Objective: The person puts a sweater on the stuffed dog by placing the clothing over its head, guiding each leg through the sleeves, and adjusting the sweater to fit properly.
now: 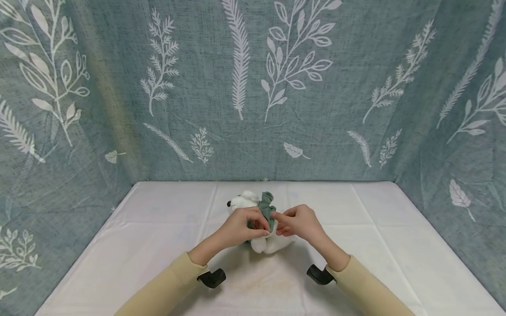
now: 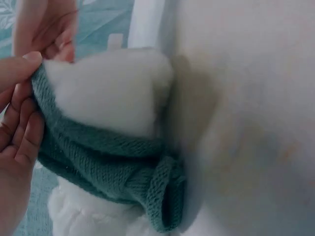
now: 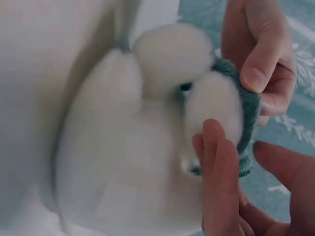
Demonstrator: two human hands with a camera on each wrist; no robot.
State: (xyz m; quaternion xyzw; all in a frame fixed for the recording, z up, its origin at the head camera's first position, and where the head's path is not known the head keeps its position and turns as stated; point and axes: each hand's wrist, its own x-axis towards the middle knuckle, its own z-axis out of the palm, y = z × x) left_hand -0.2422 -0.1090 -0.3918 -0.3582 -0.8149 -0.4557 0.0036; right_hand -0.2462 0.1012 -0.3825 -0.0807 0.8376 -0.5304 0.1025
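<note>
A white plush animal with a black nose lies on the table, its head toward the left. Bunched around its upper body is a green knitted sweater, and a small sleeve opens toward the table in the left wrist view. My left hand pinches the sweater's edge between thumb and fingers and holds it away from the white fur. On the other side, my right hand has its fingers extended against a white paw. Its thumb stands apart from those fingers, near the knit. The hands hide part of the toy.
A white cloth covers the table. Green-blue curtains with white leaf prints enclose the back and both sides. Black wrist-worn pieces hang below the cuffs.
</note>
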